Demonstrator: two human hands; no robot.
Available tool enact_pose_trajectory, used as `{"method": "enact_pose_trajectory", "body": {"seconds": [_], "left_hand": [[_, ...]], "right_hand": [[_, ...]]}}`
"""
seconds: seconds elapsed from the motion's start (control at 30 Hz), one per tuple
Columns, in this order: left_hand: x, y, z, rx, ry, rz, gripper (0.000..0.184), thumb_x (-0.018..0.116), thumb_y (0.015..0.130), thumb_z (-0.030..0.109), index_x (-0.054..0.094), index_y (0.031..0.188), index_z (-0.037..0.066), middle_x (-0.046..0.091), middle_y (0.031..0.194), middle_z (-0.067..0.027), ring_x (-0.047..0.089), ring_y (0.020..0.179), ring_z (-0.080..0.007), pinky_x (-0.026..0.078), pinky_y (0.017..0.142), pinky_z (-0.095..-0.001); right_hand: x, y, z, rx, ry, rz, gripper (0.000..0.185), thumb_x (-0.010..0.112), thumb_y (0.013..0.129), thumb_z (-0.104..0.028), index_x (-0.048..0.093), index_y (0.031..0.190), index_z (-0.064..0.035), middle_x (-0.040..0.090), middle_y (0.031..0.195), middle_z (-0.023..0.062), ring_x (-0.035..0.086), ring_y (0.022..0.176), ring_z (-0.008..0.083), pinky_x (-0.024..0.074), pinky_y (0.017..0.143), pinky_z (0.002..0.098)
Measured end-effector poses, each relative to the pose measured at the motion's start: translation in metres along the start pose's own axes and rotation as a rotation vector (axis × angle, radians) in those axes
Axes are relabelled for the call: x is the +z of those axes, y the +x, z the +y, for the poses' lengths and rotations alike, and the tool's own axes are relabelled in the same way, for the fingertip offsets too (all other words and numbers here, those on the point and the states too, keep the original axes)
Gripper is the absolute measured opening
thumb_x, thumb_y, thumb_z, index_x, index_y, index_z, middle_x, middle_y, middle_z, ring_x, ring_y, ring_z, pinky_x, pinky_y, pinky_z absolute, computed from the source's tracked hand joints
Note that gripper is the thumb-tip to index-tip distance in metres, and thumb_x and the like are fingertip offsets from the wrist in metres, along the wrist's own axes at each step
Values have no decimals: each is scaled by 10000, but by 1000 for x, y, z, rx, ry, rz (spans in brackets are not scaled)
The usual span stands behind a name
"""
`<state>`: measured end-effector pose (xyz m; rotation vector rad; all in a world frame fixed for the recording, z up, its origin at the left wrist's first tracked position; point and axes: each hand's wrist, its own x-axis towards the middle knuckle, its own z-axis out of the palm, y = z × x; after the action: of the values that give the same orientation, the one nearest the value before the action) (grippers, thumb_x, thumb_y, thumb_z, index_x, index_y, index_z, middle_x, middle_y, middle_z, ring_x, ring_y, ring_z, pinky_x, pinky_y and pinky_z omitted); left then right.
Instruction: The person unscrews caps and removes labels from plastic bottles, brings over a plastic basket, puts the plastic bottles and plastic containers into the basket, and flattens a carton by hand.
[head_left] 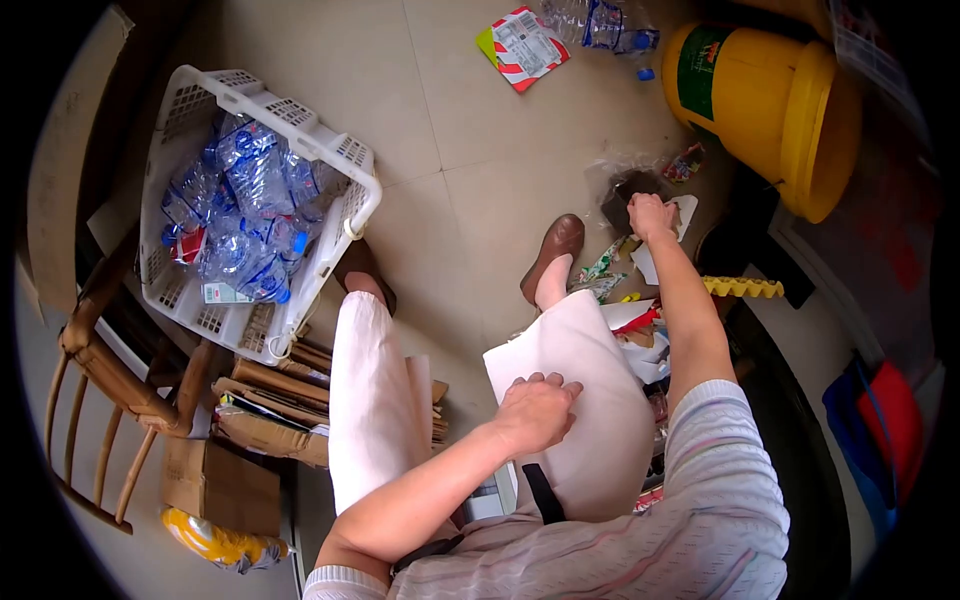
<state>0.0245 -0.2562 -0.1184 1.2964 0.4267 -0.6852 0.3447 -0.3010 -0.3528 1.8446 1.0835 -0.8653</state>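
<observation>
My left hand (pixel 537 412) rests on the light trousers over my right thigh, its fingers bent slightly and apart, holding nothing. Stretched out to the floor on the right, my right hand (pixel 652 215) has its fingers closed at the edge of a dark brown piece (pixel 628 190) with clear plastic around it. The fingertips are partly hidden. Beside that hand lie a torn white piece of card (pixel 686 214), a small colourful wrapper (pixel 685 163) and green-patterned wrappers (pixel 604 262).
A white plastic basket (pixel 362 195) of crushed bottles (pixel 250 165) stands left. A yellow bucket (pixel 745 80) lies on its side at upper right. Flattened cardboard (pixel 270 400), a wooden chair (pixel 120 385) and a yellow egg tray (pixel 742 287) are around my legs. Loose bottles (pixel 605 25) lie ahead.
</observation>
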Motion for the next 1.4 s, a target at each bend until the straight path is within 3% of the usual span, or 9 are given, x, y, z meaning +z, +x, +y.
{"method": "enact_pose_trajectory", "body": {"seconds": [0.13,0.3,0.43,0.6,0.77,0.9,1.1,1.23,1.4], "left_hand": [[-3,0,5,7,-19,0,444,565,807,226,484,1220,83,541,1114,-121,522,1014,-305,436,872,-401],[-3,-1,7,42,-68,26,445,558,802,210,484,1222,84,540,1115,-129,519,1026,-311,425,886,-404],[-7,-8,6,86,-109,89,440,552,800,205,488,1219,85,536,1120,-133,515,1036,-306,419,892,-404],[-14,-20,-3,106,-153,193,442,563,795,199,490,1213,78,533,1134,-132,537,1001,-301,436,862,-409],[-44,-38,-31,30,-617,1079,484,635,773,147,469,1220,64,567,1079,-112,609,792,-227,496,718,-329],[-60,-52,-35,10,-895,1207,477,673,783,170,487,1204,48,595,965,-99,596,747,-132,501,639,-263],[-58,-47,-35,84,-987,1203,161,665,777,143,660,895,34,610,745,-53,584,661,-154,473,602,-270],[-44,-40,-28,21,-511,938,116,646,735,147,683,837,105,605,761,-94,596,706,-258,473,630,-357],[-37,-41,-22,-46,-258,542,334,603,767,171,563,1086,82,595,920,-135,567,914,-312,468,761,-423]], "right_hand": [[6,-14,21,-128,218,249,178,486,873,-218,569,948,-80,629,823,132,585,799,341,442,732,452],[-13,-22,33,-218,877,234,231,508,886,-224,558,848,-2,583,706,22,532,603,141,447,575,293],[-70,-47,-8,-7,1458,-258,140,528,877,-177,607,893,-62,603,813,-7,557,716,107,459,660,261],[-137,-78,-85,-209,1676,-296,188,554,855,-117,608,992,1,633,943,44,585,821,118,463,770,262],[-177,-115,-136,-248,1776,-343,200,551,859,-103,589,1010,22,628,969,65,599,860,141,477,807,288],[-183,-154,-156,-222,1855,-334,211,522,884,-115,566,1026,35,622,990,86,609,886,158,498,815,301],[-176,-184,-159,-215,1873,-354,234,453,927,-161,548,1065,2,611,1030,101,613,899,190,506,814,356],[-179,-177,-147,-83,2076,-351,255,397,943,-150,517,1092,18,586,1074,147,581,978,260,466,892,400],[-179,-162,-128,-29,2254,-392,262,372,944,-129,468,1125,35,544,1121,174,549,1029,289,445,921,445]]}}
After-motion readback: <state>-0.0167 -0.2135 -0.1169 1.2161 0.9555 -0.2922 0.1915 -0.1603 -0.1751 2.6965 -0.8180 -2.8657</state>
